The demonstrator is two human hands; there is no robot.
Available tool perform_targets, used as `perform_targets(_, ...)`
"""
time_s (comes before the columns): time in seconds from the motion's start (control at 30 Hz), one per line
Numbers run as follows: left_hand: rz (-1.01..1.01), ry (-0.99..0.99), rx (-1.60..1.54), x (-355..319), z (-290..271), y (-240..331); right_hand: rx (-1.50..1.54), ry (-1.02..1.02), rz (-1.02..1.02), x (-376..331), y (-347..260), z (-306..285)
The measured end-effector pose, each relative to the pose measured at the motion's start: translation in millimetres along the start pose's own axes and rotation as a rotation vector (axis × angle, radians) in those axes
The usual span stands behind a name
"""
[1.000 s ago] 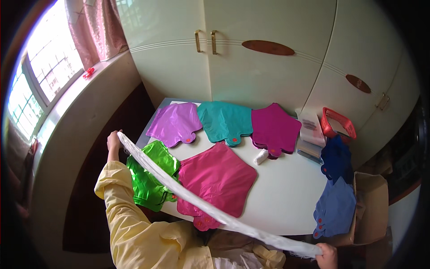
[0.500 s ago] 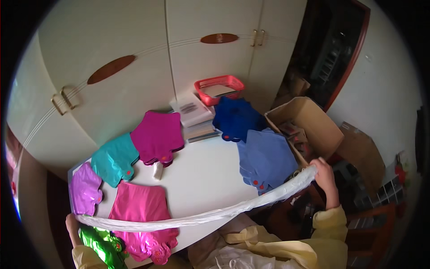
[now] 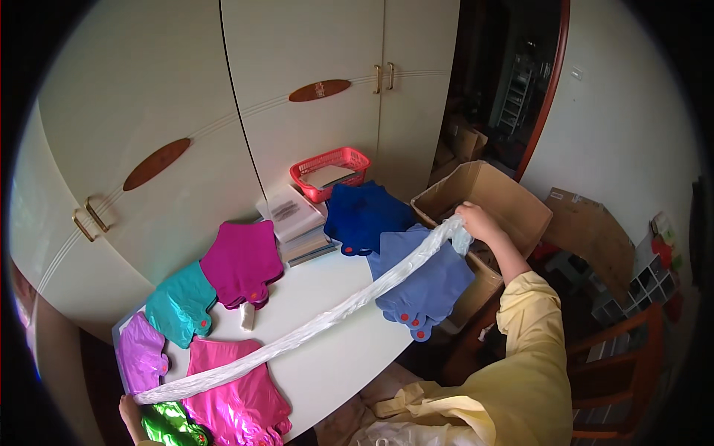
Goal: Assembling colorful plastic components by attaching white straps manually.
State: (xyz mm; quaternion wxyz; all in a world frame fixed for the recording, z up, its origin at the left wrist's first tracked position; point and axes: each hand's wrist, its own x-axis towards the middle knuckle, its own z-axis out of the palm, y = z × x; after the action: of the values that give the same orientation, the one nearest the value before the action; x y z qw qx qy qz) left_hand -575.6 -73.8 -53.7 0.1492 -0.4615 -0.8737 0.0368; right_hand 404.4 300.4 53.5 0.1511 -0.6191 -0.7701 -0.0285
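A long, bunched strip of white plastic film (image 3: pixel 312 327) stretches slantwise over the table, pulled fairly straight between my hands. My left hand (image 3: pixel 129 410) is closed on its near end at the lower left, beside the shiny green foil piece (image 3: pixel 171 424). At the other end, my right hand (image 3: pixel 477 223) grips the film above the cardboard box's near rim, with a short tail hanging below the fingers. Beneath the strip lie pink foil pieces (image 3: pixel 242 401) and a stack of light blue lobed pieces (image 3: pixel 428 282), each partly covered by it.
Purple (image 3: pixel 141 353), teal (image 3: pixel 181 301), magenta (image 3: pixel 242 260) and dark blue (image 3: pixel 368 215) lobed pieces lie around the white table (image 3: pixel 320 364). Behind are papers (image 3: pixel 286 212) and a red basket (image 3: pixel 305 186). An open cardboard box (image 3: pixel 513 201) stands right; a wooden chair (image 3: pixel 617 386) is nearer.
My right hand has moved farther from me and higher, over the box's edge, so the strip slants more steeply. My left hand still holds its end. The view has shifted too.
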Motion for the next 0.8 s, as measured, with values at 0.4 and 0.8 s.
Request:
perform_targets(0.4,0.002,-0.04,0.046,-3,-13,14,-0.061,-0.029,-0.004,76,-25,28)
perform_targets(0.8,-0.078,-0.034,0.041,-7,-24,30,-0.431,0.059,-0.188,99,-19,50)
